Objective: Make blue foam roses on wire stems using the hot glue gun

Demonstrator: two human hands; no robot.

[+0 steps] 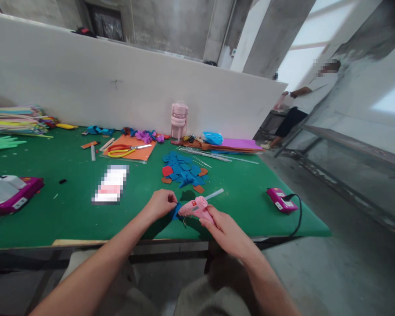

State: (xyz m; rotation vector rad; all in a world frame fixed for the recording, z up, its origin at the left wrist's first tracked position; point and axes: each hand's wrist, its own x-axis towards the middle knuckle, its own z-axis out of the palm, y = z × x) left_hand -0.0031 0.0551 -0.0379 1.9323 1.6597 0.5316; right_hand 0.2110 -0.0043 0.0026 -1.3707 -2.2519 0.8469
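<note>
My right hand [222, 226] grips a pink glue gun [195, 207] with a clear glue stick [214, 194] poking out of its back. The gun's nozzle points left at a small blue felt piece [176, 211]. My left hand [161, 202] pinches that blue piece just above the green table [69, 210] near its front edge. A pile of blue and orange felt cut-outs [183, 172] lies just beyond both hands.
Yellow-handled scissors [123, 150] rest on an orange sheet [131, 151]. A pink bottle [179, 120] stands at the white back board. A magenta power strip [280, 199] sits at right, a magenta box [9, 193] at left. A person [303, 105] stands far right.
</note>
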